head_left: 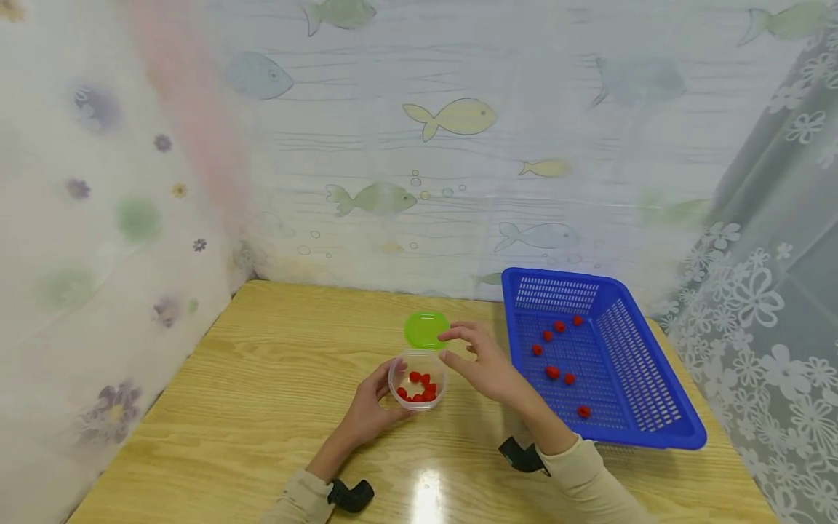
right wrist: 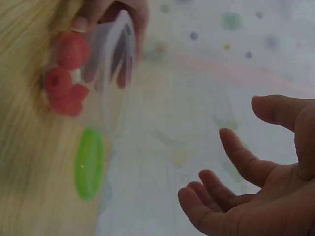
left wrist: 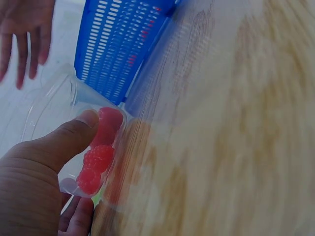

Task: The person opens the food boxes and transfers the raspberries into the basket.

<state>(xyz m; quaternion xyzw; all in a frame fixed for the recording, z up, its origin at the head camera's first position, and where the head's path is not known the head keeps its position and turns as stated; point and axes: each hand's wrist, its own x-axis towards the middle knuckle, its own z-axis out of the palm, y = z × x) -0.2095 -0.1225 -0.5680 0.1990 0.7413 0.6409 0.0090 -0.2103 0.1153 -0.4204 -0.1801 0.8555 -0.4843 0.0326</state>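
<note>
Your left hand [head_left: 374, 409] is holding a clear plastic tub [head_left: 428, 364], with the thumb on one side and fingers curling around the other. Your right hand [head_left: 484, 364] is holding nothing; its fingers are bending a little and spreading well apart, just beside the tub's rim. Red raspberries [head_left: 428, 389] are sitting in the bottom of the tub. The tub is standing upright in front of you; I can't tell if it is touching the wooden table [head_left: 294, 364]. A green lid [head_left: 422, 329] is lying on the table just behind it. Over to the right, a blue plastic basket [head_left: 612, 367] is holding seven more raspberries [head_left: 553, 372], scattered on its floor. Behind everything, a pale fish-print sheet [head_left: 458, 160] is hanging.
</note>
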